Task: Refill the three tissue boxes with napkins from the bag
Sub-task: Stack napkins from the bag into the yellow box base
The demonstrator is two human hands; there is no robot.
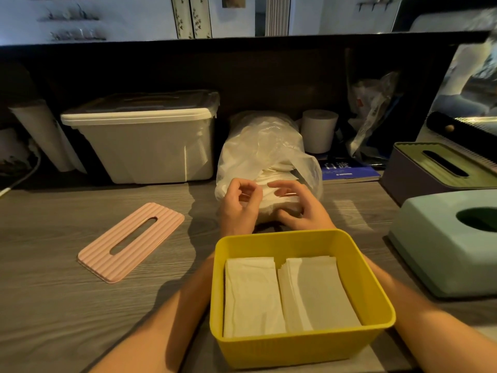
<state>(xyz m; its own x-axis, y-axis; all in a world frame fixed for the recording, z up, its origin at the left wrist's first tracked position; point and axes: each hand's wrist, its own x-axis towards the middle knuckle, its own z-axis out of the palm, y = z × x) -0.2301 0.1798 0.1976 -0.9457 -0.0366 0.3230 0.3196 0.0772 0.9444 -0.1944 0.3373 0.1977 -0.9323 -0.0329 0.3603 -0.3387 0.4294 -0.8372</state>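
A yellow tissue box stands open in front of me with two stacks of white napkins lying side by side inside. Its pink ribbed lid lies flat on the table to the left. Behind the box sits a clear plastic bag of napkins. My left hand and my right hand are at the bag's mouth, fingers curled around a wad of napkins there. A teal tissue box and a purple box with a green slotted lid stand at the right.
A white lidded storage bin stands at the back left. A paper roll, a blue booklet and crumpled plastic packaging sit behind the bag. A dark raised ledge runs along the back of the wooden table.
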